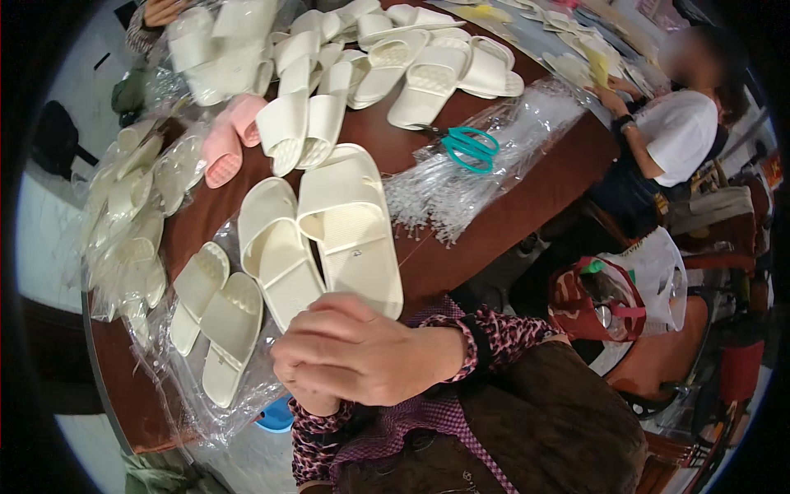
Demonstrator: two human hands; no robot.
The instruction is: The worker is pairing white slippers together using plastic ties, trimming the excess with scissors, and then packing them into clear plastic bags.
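Observation:
A pair of cream slide slippers (350, 239) stands out large just beyond my hands, toes pointing away. My right hand (362, 350) is closed, its fingers curled in front of the slippers' heel ends. What it grips, if anything, is hidden. Under it, only the lower part of my left hand (317, 401) shows; its fingers are covered by the right hand. To the left of my hands, another cream pair (222, 305) lies on clear plastic wrap.
Many cream slippers (432, 78) and a pink pair (230, 136) cover the brown table (469, 247). Teal-handled scissors (471, 148) lie on a bundle of clear plastic ties (461, 193). Bagged slippers (127, 222) line the left edge. A person (675, 123) sits at the far right.

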